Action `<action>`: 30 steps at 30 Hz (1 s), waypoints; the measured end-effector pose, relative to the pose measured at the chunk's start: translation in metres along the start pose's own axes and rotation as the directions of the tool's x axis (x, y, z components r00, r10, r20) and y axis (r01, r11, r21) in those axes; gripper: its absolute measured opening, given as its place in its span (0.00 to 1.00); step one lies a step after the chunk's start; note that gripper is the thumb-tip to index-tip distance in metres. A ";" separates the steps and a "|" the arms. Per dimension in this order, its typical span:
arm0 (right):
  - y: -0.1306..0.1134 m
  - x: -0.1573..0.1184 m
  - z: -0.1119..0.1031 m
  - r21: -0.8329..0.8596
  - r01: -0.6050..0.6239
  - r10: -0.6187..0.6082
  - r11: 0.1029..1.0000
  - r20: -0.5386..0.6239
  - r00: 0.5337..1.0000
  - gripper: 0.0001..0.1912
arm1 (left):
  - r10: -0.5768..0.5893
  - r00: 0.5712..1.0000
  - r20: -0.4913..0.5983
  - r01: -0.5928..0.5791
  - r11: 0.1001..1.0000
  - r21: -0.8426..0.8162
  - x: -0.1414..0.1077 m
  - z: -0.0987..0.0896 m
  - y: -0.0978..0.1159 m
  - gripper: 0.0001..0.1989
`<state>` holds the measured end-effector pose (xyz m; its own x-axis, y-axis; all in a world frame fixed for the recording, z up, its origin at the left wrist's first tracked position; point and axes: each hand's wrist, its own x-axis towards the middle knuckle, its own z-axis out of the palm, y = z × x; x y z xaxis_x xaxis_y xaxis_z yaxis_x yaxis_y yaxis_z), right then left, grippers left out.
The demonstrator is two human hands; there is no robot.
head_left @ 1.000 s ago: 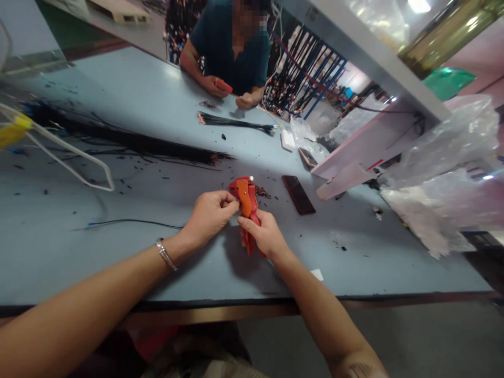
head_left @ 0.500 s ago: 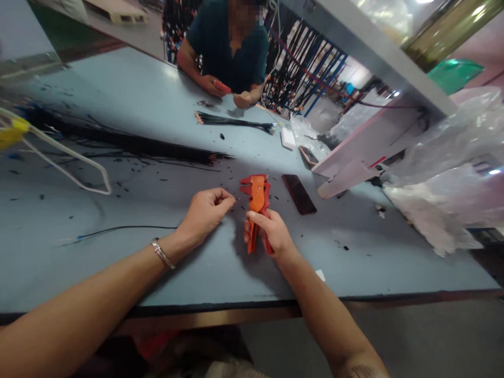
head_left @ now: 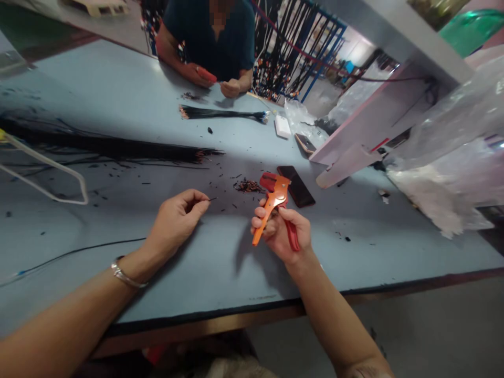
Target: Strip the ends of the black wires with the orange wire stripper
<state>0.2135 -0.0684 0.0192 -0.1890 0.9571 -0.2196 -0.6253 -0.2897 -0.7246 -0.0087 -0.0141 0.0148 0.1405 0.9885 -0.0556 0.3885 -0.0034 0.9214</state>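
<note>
Two hands: left (head_left: 179, 218) pinches one wire (head_left: 79, 251), right (head_left: 284, 231) one tool (head_left: 275, 197).

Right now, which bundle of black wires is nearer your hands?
The long, thick bundle at left; the short bundle lies nearer the other person.

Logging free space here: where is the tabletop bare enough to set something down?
The tabletop looks bare between left hand and right hand, toward its front edge, and beyond the long cable bundle, left of the short bundle. Crowded: around the clippings pile, tool and phone.
</note>
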 end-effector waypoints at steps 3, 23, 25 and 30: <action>-0.003 -0.002 0.001 -0.099 0.021 -0.018 0.995 0.023 1.000 0.16 | 0.072 0.997 -0.029 -0.071 0.996 0.050 0.000 -0.002 0.001 0.10; -0.024 -0.021 0.002 -0.702 0.041 -0.046 -0.711 0.105 0.993 0.14 | 0.029 0.997 -0.076 -0.021 0.994 0.111 0.004 -0.009 0.005 0.14; -0.026 -0.019 -0.002 -0.663 -0.091 -0.173 -0.743 0.058 0.983 0.15 | 0.037 0.996 -0.079 -0.027 0.992 0.122 0.005 -0.008 0.004 0.15; -0.023 -0.023 0.005 -0.713 0.078 -0.080 -0.697 0.185 0.979 0.19 | 0.044 0.994 -0.095 -0.033 0.993 0.118 0.003 -0.009 0.007 0.14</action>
<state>0.2285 -0.0838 0.0437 -0.2751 0.9607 -0.0359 0.9609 0.2760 0.0222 -0.0136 -0.0097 0.0241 0.0700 0.9973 0.0218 0.4882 -0.0533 0.8711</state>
